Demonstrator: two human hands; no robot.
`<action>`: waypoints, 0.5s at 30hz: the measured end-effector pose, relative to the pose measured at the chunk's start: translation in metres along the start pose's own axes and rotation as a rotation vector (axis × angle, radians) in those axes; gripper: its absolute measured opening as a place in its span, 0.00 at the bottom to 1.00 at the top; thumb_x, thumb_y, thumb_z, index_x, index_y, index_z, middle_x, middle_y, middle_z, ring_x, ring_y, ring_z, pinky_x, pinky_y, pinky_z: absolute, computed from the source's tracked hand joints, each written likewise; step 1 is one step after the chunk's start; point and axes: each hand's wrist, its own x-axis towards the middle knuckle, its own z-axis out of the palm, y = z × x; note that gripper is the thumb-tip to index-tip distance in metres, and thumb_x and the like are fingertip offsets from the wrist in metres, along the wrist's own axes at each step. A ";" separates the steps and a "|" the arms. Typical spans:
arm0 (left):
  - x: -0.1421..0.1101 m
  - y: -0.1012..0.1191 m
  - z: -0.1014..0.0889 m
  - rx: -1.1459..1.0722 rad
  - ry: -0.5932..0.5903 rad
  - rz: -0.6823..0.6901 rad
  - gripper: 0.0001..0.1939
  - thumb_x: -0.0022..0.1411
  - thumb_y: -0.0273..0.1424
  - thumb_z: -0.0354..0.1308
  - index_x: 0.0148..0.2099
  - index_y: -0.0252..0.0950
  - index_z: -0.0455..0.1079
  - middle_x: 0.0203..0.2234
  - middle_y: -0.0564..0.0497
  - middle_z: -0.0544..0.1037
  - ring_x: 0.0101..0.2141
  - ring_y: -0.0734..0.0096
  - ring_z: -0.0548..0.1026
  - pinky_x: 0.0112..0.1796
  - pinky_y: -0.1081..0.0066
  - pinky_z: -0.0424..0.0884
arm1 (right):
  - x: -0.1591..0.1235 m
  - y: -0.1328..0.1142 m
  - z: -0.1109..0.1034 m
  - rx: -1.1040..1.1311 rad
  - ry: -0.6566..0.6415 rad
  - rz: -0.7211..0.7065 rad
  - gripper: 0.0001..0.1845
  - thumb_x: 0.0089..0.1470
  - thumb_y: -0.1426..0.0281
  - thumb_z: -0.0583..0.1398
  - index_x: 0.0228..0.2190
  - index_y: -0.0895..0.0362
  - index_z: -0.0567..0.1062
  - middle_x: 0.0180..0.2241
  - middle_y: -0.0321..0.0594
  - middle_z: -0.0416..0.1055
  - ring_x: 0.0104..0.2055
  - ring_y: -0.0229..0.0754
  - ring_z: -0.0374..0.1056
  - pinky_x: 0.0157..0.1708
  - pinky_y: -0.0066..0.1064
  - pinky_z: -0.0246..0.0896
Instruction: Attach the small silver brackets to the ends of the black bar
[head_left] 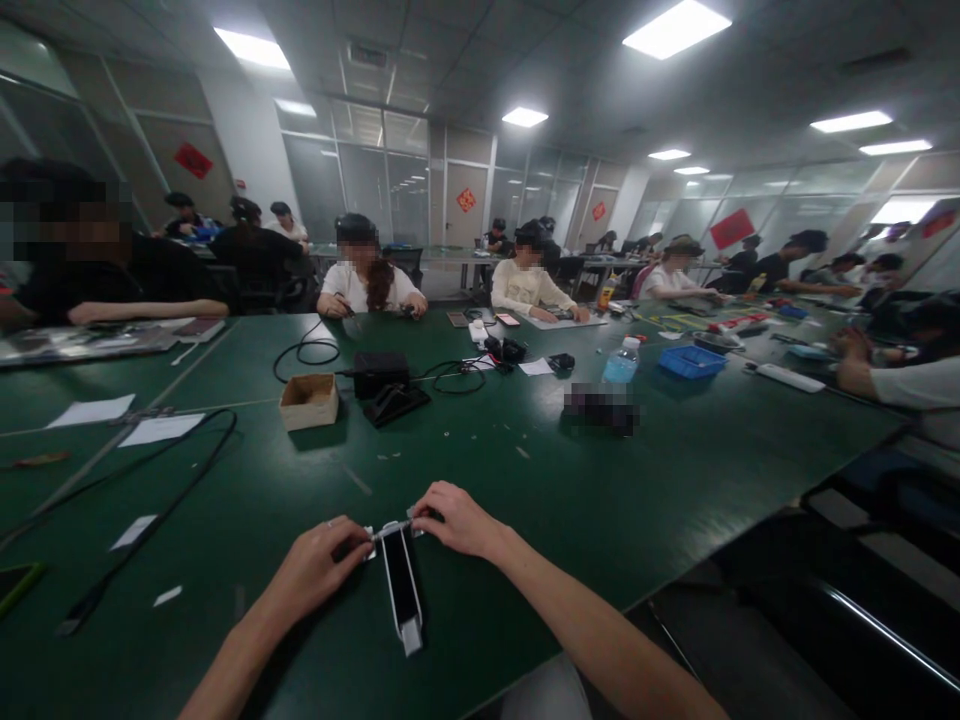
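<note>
A long, narrow device (402, 580) with a black middle and a white rim lies on the green tabletop in front of me, its near end capped by a pale block. At its far end, my left hand (322, 560) pinches a small whitish piece (370, 545) on the left side. Opposite it, the fingertips of my right hand (454, 520) are closed on a small pale piece at the right corner. A thin light strip seems to run between both pinches across the device's top. The fingers partly hide these pieces, so their kind is unclear.
Beyond my hands stand a small cardboard box (307, 403), a black box-shaped unit (379, 374), a bottle (621, 362) and a blue basket (691, 362). A black cable (169, 510) and paper slips (161, 429) lie left. Several people sit around the tables.
</note>
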 end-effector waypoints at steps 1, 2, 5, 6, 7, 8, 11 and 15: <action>0.000 0.001 0.000 0.000 0.002 -0.001 0.12 0.61 0.36 0.51 0.36 0.38 0.74 0.28 0.51 0.77 0.28 0.69 0.74 0.31 0.72 0.69 | 0.000 0.000 0.000 0.001 0.002 -0.008 0.08 0.58 0.68 0.59 0.38 0.58 0.75 0.38 0.41 0.71 0.40 0.38 0.65 0.42 0.30 0.61; -0.001 0.002 0.000 0.000 0.004 -0.002 0.11 0.62 0.35 0.51 0.36 0.38 0.74 0.28 0.51 0.77 0.29 0.69 0.74 0.32 0.72 0.69 | -0.001 -0.001 0.000 0.000 0.006 -0.012 0.07 0.58 0.69 0.59 0.37 0.58 0.75 0.37 0.41 0.71 0.40 0.38 0.65 0.42 0.31 0.61; -0.003 0.006 0.000 -0.003 0.014 0.000 0.09 0.61 0.34 0.53 0.35 0.38 0.73 0.28 0.51 0.77 0.29 0.70 0.74 0.32 0.73 0.68 | -0.003 -0.001 0.002 -0.002 0.012 -0.009 0.07 0.58 0.69 0.59 0.36 0.58 0.76 0.35 0.41 0.71 0.39 0.39 0.65 0.41 0.32 0.60; -0.003 0.007 0.001 0.000 0.013 -0.003 0.08 0.61 0.33 0.54 0.35 0.37 0.73 0.28 0.51 0.77 0.30 0.70 0.74 0.32 0.73 0.68 | -0.003 -0.001 0.002 0.000 0.010 -0.009 0.07 0.57 0.69 0.60 0.36 0.58 0.76 0.34 0.41 0.71 0.39 0.39 0.65 0.41 0.33 0.60; -0.004 0.008 0.001 0.011 0.019 -0.008 0.07 0.61 0.32 0.54 0.35 0.37 0.73 0.28 0.51 0.77 0.30 0.70 0.74 0.32 0.73 0.68 | -0.004 0.000 0.002 0.002 0.006 -0.011 0.07 0.56 0.69 0.60 0.36 0.58 0.75 0.34 0.41 0.71 0.38 0.39 0.65 0.41 0.33 0.60; -0.004 0.008 0.001 0.021 0.021 -0.015 0.07 0.61 0.32 0.55 0.35 0.37 0.73 0.28 0.51 0.77 0.30 0.70 0.74 0.32 0.73 0.68 | -0.005 0.000 0.003 0.006 0.003 -0.014 0.06 0.56 0.69 0.61 0.36 0.58 0.75 0.34 0.40 0.70 0.38 0.40 0.65 0.40 0.33 0.60; -0.006 0.009 0.003 0.042 0.022 -0.030 0.05 0.61 0.30 0.56 0.35 0.37 0.73 0.28 0.52 0.76 0.30 0.70 0.74 0.33 0.73 0.67 | -0.006 0.000 0.003 0.028 0.004 -0.014 0.06 0.55 0.73 0.60 0.36 0.58 0.75 0.34 0.40 0.70 0.38 0.40 0.64 0.40 0.34 0.60; -0.007 0.009 0.003 0.044 0.018 -0.032 0.04 0.60 0.30 0.57 0.36 0.37 0.73 0.29 0.52 0.76 0.30 0.70 0.74 0.33 0.73 0.67 | -0.007 -0.002 0.002 0.071 0.009 0.017 0.07 0.54 0.74 0.60 0.37 0.58 0.73 0.34 0.39 0.69 0.37 0.40 0.64 0.38 0.33 0.61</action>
